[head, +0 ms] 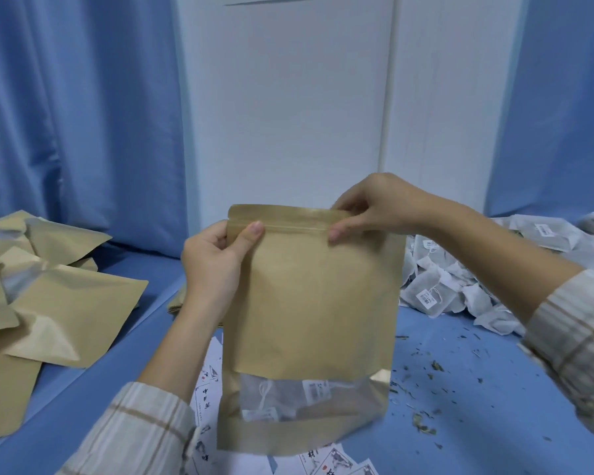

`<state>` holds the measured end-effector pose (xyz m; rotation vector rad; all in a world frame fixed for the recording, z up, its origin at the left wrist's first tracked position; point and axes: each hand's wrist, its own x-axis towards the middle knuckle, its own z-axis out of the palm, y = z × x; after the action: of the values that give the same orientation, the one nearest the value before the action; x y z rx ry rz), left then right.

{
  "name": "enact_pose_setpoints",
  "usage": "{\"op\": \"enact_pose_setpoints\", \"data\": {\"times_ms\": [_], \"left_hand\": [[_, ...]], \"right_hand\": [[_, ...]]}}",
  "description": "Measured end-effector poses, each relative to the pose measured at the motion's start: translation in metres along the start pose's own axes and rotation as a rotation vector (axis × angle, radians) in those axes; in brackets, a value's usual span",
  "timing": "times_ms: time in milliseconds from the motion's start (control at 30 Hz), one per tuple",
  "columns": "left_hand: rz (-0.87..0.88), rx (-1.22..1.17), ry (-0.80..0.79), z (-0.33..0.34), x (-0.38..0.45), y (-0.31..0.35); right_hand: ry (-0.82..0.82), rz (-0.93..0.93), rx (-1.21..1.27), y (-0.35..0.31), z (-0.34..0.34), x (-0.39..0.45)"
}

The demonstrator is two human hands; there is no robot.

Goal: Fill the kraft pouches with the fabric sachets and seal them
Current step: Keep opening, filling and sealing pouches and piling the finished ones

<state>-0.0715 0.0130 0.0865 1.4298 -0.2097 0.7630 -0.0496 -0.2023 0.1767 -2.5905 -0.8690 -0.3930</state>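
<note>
Pinching the zip strip of the upright kraft pouch (309, 303) — left hand (213, 258) and right hand (367, 210) at opposite ends — fabric sachets (282, 395) visible through its window.

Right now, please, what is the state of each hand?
Left hand: closed, pinching the kraft pouch at the left end of its zip strip.
Right hand: closed, pinching the same strip near its right end.

The kraft pouch (309, 303) hides most of the printed cards (206, 399) lying under it, and their text is too small to read. Inside the pouch window the sachets (288, 395) look hazy (their labels unreadable). The pile of empty pouches (48, 296) is cut by the left picture edge.
</note>
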Motion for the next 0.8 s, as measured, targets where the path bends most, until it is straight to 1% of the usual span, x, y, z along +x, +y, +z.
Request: {"op": "enact_pose_setpoints", "data": {"times_ms": [67,200,367,467,567,667,800], "left_hand": [[0.025,0.01,-0.039,0.009,-0.006,0.002],[0.033,0.012,-0.026,0.014,-0.008,0.005],[0.041,-0.016,0.02,0.005,-0.005,-0.001],[0.027,-0.013,-0.001,0.004,-0.002,-0.001],[0.02,-0.01,0.009,0.004,0.0,0.0],[0.024,-0.015,0.025,0.002,0.002,0.001],[0.028,0.002,0.038,0.003,0.003,0.003]], "right_hand": [[0.009,-0.045,0.019,-0.011,0.008,0.009],[0.097,-0.074,-0.002,-0.025,0.017,0.021],[0.029,-0.059,-0.071,-0.014,0.007,0.012],[0.069,-0.028,-0.022,-0.004,0.003,0.002],[0.076,-0.014,0.007,0.004,-0.001,-0.006],[0.052,0.026,-0.04,0.014,-0.01,-0.014],[0.048,0.012,-0.09,0.019,-0.011,-0.02]]}}
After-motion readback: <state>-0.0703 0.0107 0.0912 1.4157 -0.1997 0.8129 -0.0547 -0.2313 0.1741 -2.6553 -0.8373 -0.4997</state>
